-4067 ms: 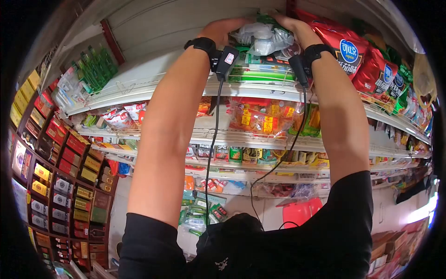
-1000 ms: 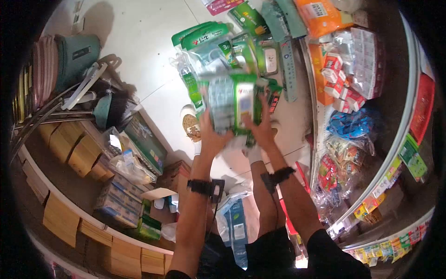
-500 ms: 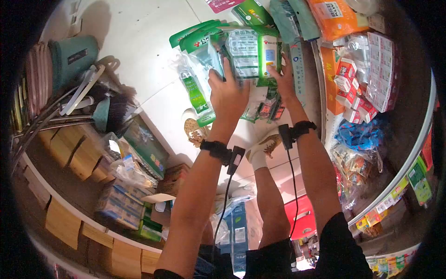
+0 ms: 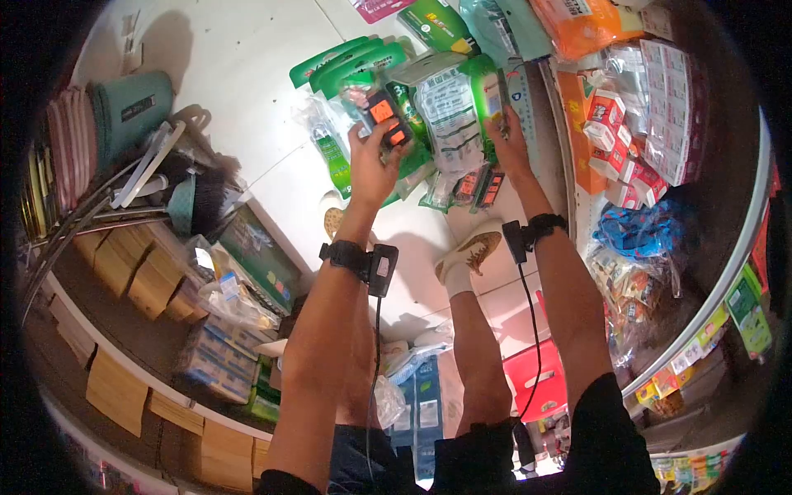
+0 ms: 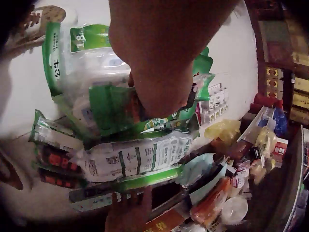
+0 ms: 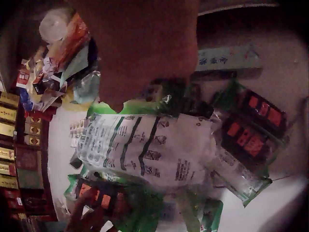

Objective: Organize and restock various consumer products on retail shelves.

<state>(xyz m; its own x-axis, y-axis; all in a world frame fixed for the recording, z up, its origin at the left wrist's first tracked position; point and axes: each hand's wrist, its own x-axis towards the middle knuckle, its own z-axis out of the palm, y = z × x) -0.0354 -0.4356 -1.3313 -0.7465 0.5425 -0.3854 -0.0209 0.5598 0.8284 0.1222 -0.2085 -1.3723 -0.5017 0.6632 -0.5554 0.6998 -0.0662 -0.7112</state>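
In the head view, my left hand grips a dark packet with orange labels over a pile of packages on the floor. Just right of it stands a bulky clear plastic package with printed text and a green side panel. My right hand holds that panel's edge, thumb toward the front and fingers along the outer side. Similar orange-labelled packets lie at the package's near end. Green-topped hanging packs form the left of the pile. In the right wrist view, the right hand hides part of the panel.
A shelf on the right carries small red-and-white boxes and a blue plastic bag. A brush and dustpan stand left. A red stool is near the person's leg; a shoe is close to the pile.
Both hands have come from the upper shelf to the floor pile, and the bulky package was lowered there. Since half a second ago, the left hand has taken up the dark orange-labelled packet.
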